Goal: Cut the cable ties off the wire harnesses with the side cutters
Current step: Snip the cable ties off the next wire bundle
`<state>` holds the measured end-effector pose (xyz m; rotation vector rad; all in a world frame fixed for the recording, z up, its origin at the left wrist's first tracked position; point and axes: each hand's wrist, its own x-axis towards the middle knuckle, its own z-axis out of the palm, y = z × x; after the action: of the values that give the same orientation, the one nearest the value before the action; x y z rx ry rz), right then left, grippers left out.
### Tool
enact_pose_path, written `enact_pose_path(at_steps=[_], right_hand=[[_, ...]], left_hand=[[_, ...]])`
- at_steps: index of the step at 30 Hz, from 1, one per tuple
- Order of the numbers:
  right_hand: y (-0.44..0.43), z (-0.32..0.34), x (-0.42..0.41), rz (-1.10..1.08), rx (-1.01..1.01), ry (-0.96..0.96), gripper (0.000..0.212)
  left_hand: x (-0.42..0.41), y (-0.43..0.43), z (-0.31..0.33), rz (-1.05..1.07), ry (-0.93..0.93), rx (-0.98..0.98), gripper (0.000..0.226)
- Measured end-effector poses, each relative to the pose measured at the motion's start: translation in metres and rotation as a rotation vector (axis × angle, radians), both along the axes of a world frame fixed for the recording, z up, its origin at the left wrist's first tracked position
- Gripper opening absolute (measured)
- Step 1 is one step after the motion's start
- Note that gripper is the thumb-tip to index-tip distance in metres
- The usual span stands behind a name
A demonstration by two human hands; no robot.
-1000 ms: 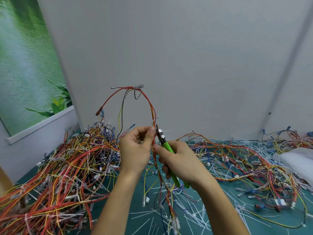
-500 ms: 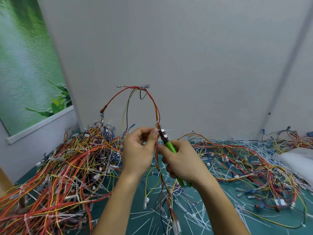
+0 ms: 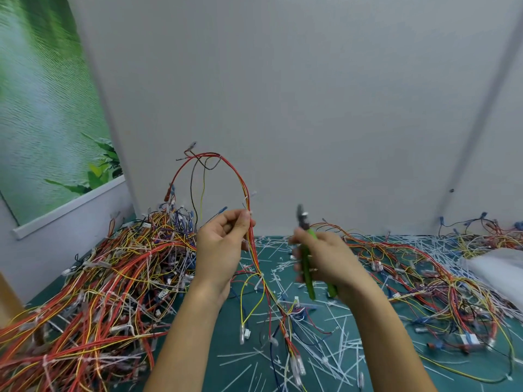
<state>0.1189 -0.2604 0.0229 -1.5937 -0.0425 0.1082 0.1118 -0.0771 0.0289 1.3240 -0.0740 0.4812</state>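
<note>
My left hand (image 3: 223, 244) pinches a wire harness (image 3: 245, 190) of red, yellow and black wires that arcs up above it and hangs down to the table. A white cable tie (image 3: 249, 196) sticks out from the harness just above my fingers. My right hand (image 3: 325, 257) grips the green-handled side cutters (image 3: 307, 250), jaws pointing up, a hand's width to the right of the harness and blurred by motion. The cutters touch nothing.
A big heap of tied harnesses (image 3: 93, 292) fills the left of the green table (image 3: 353, 329). Looser harnesses (image 3: 424, 278) lie at the right, beside a white bag (image 3: 501, 267). Several cut white ties (image 3: 325, 355) litter the middle. A grey wall stands close behind.
My right hand has pulled the cutters away to the right, off the harness. My left hand has stayed up holding the harness, whose arc has swung slightly.
</note>
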Motion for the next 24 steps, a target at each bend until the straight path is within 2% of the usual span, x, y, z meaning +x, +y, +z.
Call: enact_pose_path(at_steps=[2, 4, 7, 8, 11, 13, 15, 18, 24], right_hand=[[-0.005, 0.001, 0.009, -0.139, 0.356, 0.048, 0.015], [-0.011, 0.001, 0.015, -0.15, 0.674, 0.103, 0.023], [-0.013, 0.004, 0.012, -0.009, 0.899, 0.24, 0.01], [-0.012, 0.004, 0.01, 0.031, 0.928, 0.267, 0.014], [-0.005, 0.004, 0.006, 0.184, 0.883, 0.265, 0.047], [-0.003, 0.005, 0.001, 0.347, 0.699, 0.265, 0.062], [-0.002, 0.007, -0.005, 0.497, 0.483, 0.249, 0.066], [0.003, 0.008, -0.013, 0.611, 0.3, 0.211, 0.067], [0.01, 0.011, -0.015, 0.515, 0.308, 0.148, 0.067]], left_hand=[[0.0, 0.001, 0.0, -0.001, 0.008, 0.001, 0.008], [0.0, 0.0, 0.001, -0.003, 0.014, 0.007, 0.008], [-0.001, 0.0, 0.001, -0.007, 0.03, 0.008, 0.008], [-0.001, -0.001, 0.002, -0.01, 0.036, 0.002, 0.009], [-0.002, -0.001, 0.003, -0.013, 0.036, -0.024, 0.009], [-0.003, -0.001, 0.004, -0.015, 0.028, -0.056, 0.009], [-0.003, 0.0, 0.005, -0.008, 0.02, -0.078, 0.009], [-0.002, 0.002, 0.004, 0.002, 0.018, -0.098, 0.008], [-0.002, 0.007, 0.005, 0.015, -0.004, -0.082, 0.009]])
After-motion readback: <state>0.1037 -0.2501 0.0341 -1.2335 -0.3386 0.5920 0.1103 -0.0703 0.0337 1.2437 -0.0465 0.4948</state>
